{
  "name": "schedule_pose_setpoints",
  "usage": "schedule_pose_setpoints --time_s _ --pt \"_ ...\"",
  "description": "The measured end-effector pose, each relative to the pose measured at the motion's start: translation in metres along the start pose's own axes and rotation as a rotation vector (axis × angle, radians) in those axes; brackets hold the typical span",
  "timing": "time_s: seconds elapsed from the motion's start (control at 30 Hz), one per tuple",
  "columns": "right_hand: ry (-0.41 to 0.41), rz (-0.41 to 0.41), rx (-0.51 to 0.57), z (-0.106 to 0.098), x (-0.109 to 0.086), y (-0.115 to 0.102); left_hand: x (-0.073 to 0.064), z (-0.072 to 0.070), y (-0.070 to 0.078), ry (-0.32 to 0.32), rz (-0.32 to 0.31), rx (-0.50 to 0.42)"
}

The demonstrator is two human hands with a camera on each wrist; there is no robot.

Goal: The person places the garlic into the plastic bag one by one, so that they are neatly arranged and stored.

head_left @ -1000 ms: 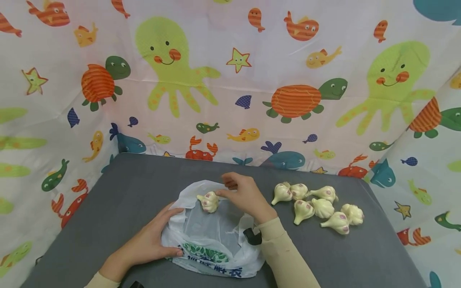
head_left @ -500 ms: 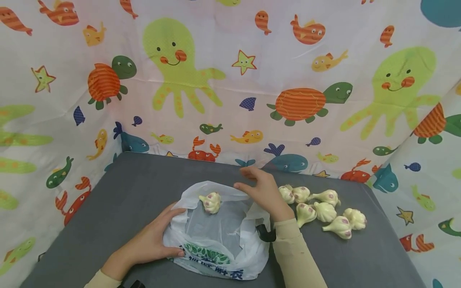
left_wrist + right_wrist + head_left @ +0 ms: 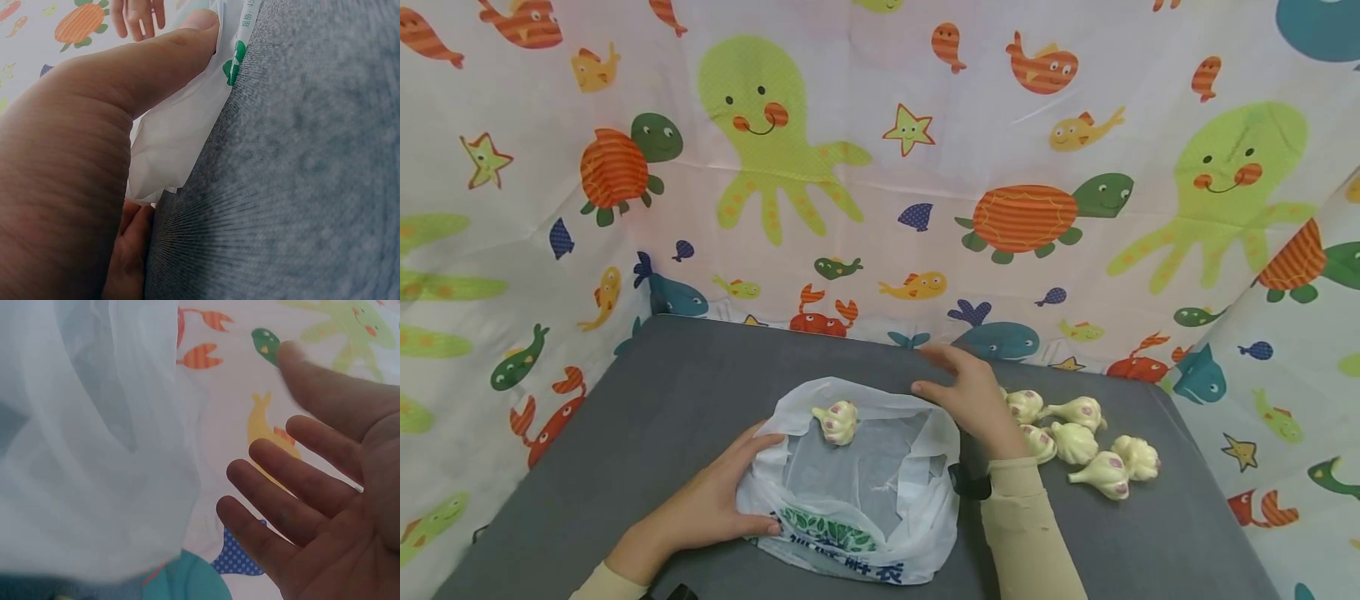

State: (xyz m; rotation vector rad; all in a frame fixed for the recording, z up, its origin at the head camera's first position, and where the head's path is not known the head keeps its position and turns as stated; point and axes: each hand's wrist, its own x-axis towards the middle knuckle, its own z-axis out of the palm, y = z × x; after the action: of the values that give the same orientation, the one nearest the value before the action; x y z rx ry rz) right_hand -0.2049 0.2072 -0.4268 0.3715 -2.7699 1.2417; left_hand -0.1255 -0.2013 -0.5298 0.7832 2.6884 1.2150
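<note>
A white plastic bag (image 3: 850,550) with green leaves and dark blue print lies with its mouth spread wide on the grey table. Inside, near the far rim, sits one garlic bulb (image 3: 837,422). My left hand (image 3: 718,492) holds the bag's left side, thumb at the front and fingers round the back; the thumb (image 3: 181,50) presses on the plastic in the left wrist view. Past the bag's far right rim, my right hand (image 3: 970,400) hangs with nothing in it. Its fingers (image 3: 281,506) are spread and apart from the bag in the right wrist view.
Several garlic bulbs (image 3: 1075,442) lie grouped on the table right of the bag, some partly hidden behind the right hand. A sheet printed with sea animals (image 3: 1030,218) stands along the back and sides of the table (image 3: 722,367).
My right hand has moved right from beside the bulb in the bag, over the rim and towards the grouped garlic. The left hand stays on the bag; the bulb inside has not moved.
</note>
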Motion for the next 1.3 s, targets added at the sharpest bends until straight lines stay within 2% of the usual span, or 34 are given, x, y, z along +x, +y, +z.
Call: schedule_pose_setpoints --time_s 0.3,0.67,0.87,1.07,1.3 --pt "-0.016 0.035 -0.027 -0.013 -0.002 0.012 -0.001 0.0 0.0 0.004 0.003 0.011" --pt "-0.058 0.128 -0.065 -0.034 -0.007 0.029 -0.001 0.001 0.001 0.007 0.003 0.004" --pt "-0.097 0.194 -0.042 -0.044 -0.011 0.037 -0.002 0.001 0.0 0.001 -0.008 0.006" --pt "-0.105 0.185 -0.028 -0.051 -0.016 0.042 -0.002 0.001 0.0 -0.004 -0.023 -0.002" --pt "-0.104 0.18 -0.073 -0.056 -0.018 0.048 -0.002 0.002 0.0 -0.002 -0.018 -0.009"
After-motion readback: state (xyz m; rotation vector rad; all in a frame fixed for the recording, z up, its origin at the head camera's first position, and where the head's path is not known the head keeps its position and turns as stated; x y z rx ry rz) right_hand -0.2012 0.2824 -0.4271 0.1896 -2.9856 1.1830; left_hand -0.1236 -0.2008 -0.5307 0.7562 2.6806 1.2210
